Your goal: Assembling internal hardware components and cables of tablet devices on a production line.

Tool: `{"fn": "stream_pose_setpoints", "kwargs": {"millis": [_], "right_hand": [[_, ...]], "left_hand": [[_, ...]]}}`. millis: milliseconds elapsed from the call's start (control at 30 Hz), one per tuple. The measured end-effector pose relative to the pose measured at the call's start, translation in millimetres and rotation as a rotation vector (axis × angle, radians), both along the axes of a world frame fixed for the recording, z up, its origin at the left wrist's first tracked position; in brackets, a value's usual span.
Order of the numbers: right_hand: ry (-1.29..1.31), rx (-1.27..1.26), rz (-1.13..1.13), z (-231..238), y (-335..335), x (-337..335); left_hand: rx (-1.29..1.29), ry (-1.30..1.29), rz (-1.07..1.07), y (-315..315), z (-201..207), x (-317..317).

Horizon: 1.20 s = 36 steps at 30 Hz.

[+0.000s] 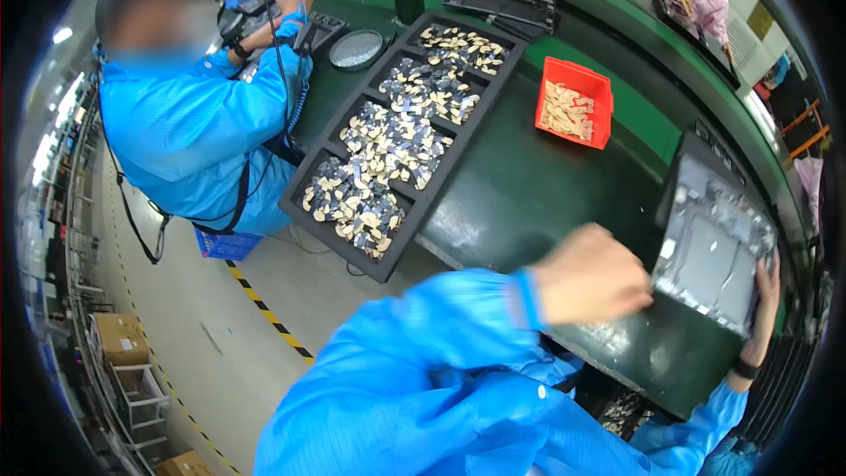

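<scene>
An opened laptop base (709,251), grey with its inner boards and flat battery-like panels showing, stands tilted at the right side of the green bench. My right hand (765,304) grips its right edge, with the fingers along the rim and a black band on the wrist. Near the base's left edge is my left hand (595,278), its fingers curled closed and somewhat blurred. Whatever it may hold is hidden. Blue sleeves cover both my arms.
A black compartment tray (414,203) full of small cream-and-dark pieces lies left of centre. A red bin (577,106) holds cream pieces. Behind are dark laptop parts (502,4) and a round metal dish (356,49). A co-worker (194,119) in blue works at the left.
</scene>
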State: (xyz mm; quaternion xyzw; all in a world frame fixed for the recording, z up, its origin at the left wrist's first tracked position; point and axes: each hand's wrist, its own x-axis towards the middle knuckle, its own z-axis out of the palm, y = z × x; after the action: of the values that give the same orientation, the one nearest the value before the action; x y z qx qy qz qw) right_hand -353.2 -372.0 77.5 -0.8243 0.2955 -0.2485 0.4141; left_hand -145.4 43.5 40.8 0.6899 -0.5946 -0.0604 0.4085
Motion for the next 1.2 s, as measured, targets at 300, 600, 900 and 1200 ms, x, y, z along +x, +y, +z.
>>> {"fn": "stream_pose_setpoints", "kwargs": {"millis": [300, 600, 900, 1200], "right_hand": [[-0.058, 0.494, 0.335, -84, 144, 24], [0.049, -0.229, 0.256, -42, 133, 12], [-0.150, -0.079, 0.451, -12, 131, 55], [-0.229, -0.143, 0.596, 7, 166, 103]], "left_hand": [[0.297, -0.408, 0.957, 192, -18, 189], [0.421, -0.091, 0.916, 206, -31, 249], [-0.212, -0.096, 0.916, 198, -23, 274], [-0.015, 0.057, 0.876, 177, -19, 267]]}}
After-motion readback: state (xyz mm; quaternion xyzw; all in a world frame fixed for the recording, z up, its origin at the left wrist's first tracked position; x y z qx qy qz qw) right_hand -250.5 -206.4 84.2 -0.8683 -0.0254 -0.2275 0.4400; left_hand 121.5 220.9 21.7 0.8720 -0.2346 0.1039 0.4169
